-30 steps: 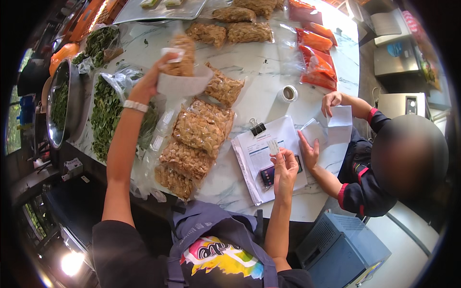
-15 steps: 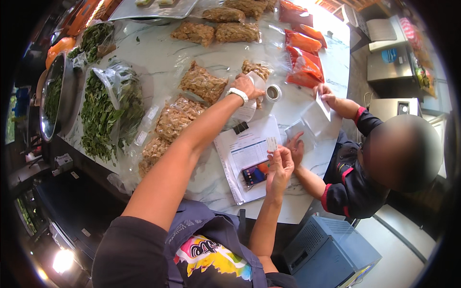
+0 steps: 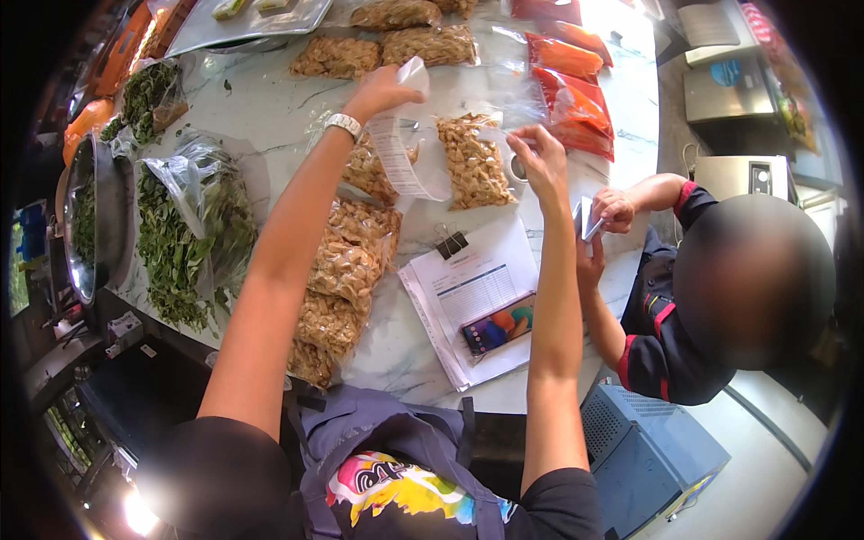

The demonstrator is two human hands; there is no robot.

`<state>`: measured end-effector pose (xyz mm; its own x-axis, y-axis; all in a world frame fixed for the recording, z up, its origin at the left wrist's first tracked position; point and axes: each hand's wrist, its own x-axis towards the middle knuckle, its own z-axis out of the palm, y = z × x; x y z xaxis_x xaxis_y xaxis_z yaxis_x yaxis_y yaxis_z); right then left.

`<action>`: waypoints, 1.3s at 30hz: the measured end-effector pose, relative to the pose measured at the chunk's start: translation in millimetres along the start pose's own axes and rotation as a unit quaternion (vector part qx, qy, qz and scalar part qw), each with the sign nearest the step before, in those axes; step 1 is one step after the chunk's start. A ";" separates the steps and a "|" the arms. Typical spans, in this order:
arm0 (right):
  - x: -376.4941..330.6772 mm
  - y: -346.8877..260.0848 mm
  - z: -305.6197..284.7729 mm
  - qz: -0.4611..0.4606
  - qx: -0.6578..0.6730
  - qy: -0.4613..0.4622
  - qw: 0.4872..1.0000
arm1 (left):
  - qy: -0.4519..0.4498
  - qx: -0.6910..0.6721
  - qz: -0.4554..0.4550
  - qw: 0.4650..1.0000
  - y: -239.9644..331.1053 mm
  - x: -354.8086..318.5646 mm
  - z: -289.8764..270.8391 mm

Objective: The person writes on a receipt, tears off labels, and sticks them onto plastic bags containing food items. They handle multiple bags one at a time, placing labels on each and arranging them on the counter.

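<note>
My left hand (image 3: 382, 92), with a white watch on its wrist, grips a long curling strip of paper labels (image 3: 402, 162) above the bags. My right hand (image 3: 540, 160) has its fingers pinched at the right edge of a clear bag of brown chunks (image 3: 472, 166); what lies between the fingertips is too small to tell. Part of a roll (image 3: 517, 168) shows behind this hand. More bags of brown chunks (image 3: 346, 252) lie left of the clipped papers (image 3: 463, 270), on which a phone (image 3: 498, 326) rests.
At the right, a co-worker's hands (image 3: 605, 216) hold a small white item. Orange-red pouches (image 3: 571, 99) lie at the far right, brown bags (image 3: 427, 45) and a tray (image 3: 243, 22) at the back. Bagged green leaves (image 3: 193, 234) and a metal bowl (image 3: 94, 216) stand left.
My left hand has lifted the label strip away to the far left, uncovering a bag of brown chunks. My right hand, which held a small label over the papers, has reached forward to that bag.
</note>
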<state>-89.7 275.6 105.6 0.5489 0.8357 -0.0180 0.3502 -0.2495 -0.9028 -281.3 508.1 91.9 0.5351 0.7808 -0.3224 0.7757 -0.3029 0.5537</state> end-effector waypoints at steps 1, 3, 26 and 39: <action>16.5 0.7 7.0 0.010 -0.014 -0.023 1.000 | -0.023 -0.084 0.011 0.996 -5.2 6.8 8.5; 44.4 -1.1 14.9 0.034 -0.044 -0.066 0.996 | -0.032 -0.111 0.038 0.993 2.4 11.4 20.5; 126.7 42.9 62.4 0.007 -0.209 -0.130 0.969 | -0.156 -0.205 0.083 0.963 -7.9 66.1 59.7; 105.1 31.2 75.2 0.027 -0.223 -0.032 0.974 | -0.106 -0.209 0.125 0.964 -9.4 74.9 78.6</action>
<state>-78.2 392.4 43.2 0.5321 0.8407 -0.1006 0.6246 -0.4700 -0.6236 -222.2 526.5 2.2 0.7788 0.5688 -0.2645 0.4352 -0.1862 0.8809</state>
